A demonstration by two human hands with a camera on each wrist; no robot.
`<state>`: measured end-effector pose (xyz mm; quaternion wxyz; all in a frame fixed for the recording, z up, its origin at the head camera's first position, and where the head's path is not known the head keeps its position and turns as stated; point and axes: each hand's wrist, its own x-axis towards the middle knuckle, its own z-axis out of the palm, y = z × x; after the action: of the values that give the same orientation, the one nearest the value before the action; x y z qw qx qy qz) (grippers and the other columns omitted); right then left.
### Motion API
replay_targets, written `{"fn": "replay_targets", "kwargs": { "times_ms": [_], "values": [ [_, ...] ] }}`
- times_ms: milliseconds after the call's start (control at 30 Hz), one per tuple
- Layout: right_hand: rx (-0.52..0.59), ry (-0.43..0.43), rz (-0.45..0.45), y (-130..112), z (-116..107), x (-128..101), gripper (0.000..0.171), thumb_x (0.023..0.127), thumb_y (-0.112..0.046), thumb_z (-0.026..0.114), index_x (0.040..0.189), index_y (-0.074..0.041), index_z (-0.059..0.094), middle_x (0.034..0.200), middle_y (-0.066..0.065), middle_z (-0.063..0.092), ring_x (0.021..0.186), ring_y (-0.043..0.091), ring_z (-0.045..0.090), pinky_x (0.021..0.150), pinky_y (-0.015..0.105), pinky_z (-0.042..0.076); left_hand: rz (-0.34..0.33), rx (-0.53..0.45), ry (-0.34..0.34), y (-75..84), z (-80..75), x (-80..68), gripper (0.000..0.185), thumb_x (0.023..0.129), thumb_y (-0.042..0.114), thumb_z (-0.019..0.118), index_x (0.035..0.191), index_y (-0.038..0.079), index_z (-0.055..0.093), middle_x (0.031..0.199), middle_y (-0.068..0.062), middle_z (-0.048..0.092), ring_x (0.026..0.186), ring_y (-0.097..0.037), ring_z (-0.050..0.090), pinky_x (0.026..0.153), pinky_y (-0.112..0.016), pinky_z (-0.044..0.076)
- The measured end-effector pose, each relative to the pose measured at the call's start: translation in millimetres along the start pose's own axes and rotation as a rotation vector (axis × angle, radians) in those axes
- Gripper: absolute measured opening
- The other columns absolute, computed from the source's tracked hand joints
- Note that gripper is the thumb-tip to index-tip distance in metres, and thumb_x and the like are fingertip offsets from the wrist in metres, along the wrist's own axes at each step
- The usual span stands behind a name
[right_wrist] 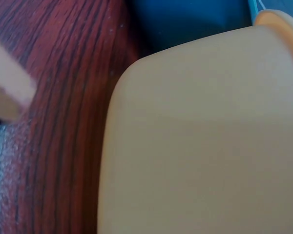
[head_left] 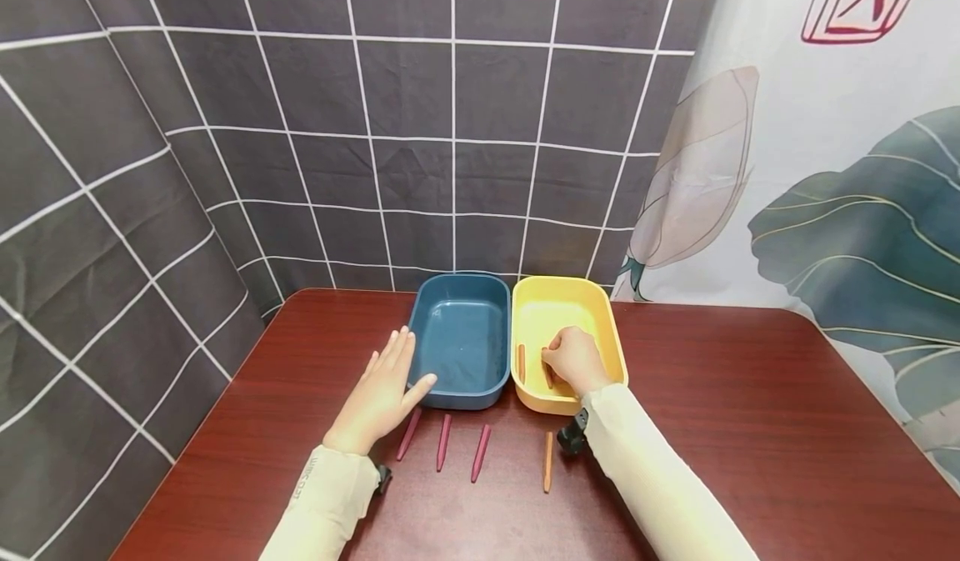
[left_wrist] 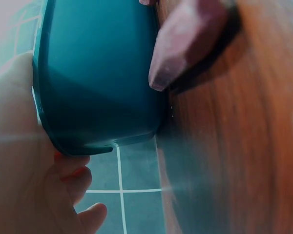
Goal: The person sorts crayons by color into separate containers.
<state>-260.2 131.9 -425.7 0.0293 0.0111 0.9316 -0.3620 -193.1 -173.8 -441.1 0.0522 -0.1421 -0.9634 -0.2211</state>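
A blue tray (head_left: pixel 465 340) and a yellow tray (head_left: pixel 566 303) stand side by side at the back of the dark wooden table (head_left: pixel 750 428). My left hand (head_left: pixel 390 378) lies flat on the table, fingers straight, thumb against the blue tray's front left corner (left_wrist: pixel 97 73). My right hand (head_left: pixel 561 359) is inside the yellow tray, fingers curled around an orange crayon (head_left: pixel 549 376). Another orange crayon (head_left: pixel 521 363) lies in that tray. The right wrist view shows only the yellow tray's outer wall (right_wrist: pixel 200 146).
In front of the trays three dark pink crayons (head_left: pixel 444 442) and one orange crayon (head_left: pixel 547 461) lie in a row on the table. A pink crayon tip (left_wrist: pixel 185 44) shows close to the blue tray. Grey checked cloth and a leaf-print curtain hang behind.
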Motion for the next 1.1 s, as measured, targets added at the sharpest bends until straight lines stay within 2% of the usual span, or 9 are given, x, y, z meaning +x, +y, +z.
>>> {"fn": "replay_targets", "kwargs": {
  "times_ms": [333,433,533,767,967,1100],
  "values": [
    [0.018,0.092,-0.042,-6,-11,-12,0.009,0.084,-0.006,0.064,0.077,-0.001,0.067,0.072,0.007,0.063,0.07,0.025,0.057,0.06,0.029,0.045,0.003,-0.003,0.005,-0.4,1.3,-0.4,0.083,0.101,0.048,0.057,0.158,-0.004,0.024,0.166,-0.019,0.021,0.154,-0.036,0.015,0.122,-0.058,0.017],
    [0.029,0.118,-0.08,-7,-13,-17,0.01,0.085,-0.008,0.063,0.082,0.0,0.068,0.077,0.009,0.066,0.075,0.026,0.059,0.067,0.032,0.048,0.002,-0.002,0.011,-0.5,0.7,-0.7,0.083,0.101,0.047,0.057,0.158,-0.004,0.025,0.166,-0.02,0.022,0.154,-0.036,0.015,0.121,-0.058,0.018],
    [0.047,0.143,-0.142,-9,-16,-24,0.011,0.085,-0.009,0.062,0.085,0.0,0.07,0.078,0.008,0.066,0.073,0.023,0.059,0.068,0.031,0.048,0.005,-0.001,0.013,-0.4,0.1,-0.6,0.083,0.101,0.047,0.057,0.158,-0.004,0.025,0.165,-0.02,0.022,0.154,-0.037,0.015,0.121,-0.059,0.018],
    [0.182,0.107,-0.257,-16,-27,-48,0.01,0.089,-0.004,0.062,0.09,0.001,0.07,0.074,0.006,0.066,0.057,0.012,0.06,0.056,0.024,0.05,0.002,0.001,0.0,-0.5,-0.3,-0.2,0.084,0.101,0.048,0.056,0.158,-0.004,0.023,0.166,-0.019,0.02,0.154,-0.036,0.014,0.122,-0.058,0.016],
    [0.161,0.1,-0.35,-19,-28,-73,0.007,0.087,0.0,0.067,0.091,-0.001,0.072,0.075,0.003,0.067,0.061,0.012,0.056,0.058,0.023,0.047,-0.005,0.005,-0.012,-0.7,-0.5,-0.1,0.084,0.102,0.049,0.055,0.158,-0.003,0.022,0.166,-0.019,0.019,0.154,-0.036,0.013,0.122,-0.057,0.016],
    [0.148,0.083,-0.383,-17,-25,-88,0.007,0.086,0.002,0.07,0.09,-0.003,0.072,0.077,0.0,0.067,0.066,0.013,0.059,0.063,0.024,0.05,-0.005,0.001,-0.01,0.1,-0.7,0.0,0.084,0.102,0.049,0.055,0.158,-0.003,0.022,0.166,-0.019,0.019,0.154,-0.036,0.013,0.122,-0.057,0.016]
  ]
}}
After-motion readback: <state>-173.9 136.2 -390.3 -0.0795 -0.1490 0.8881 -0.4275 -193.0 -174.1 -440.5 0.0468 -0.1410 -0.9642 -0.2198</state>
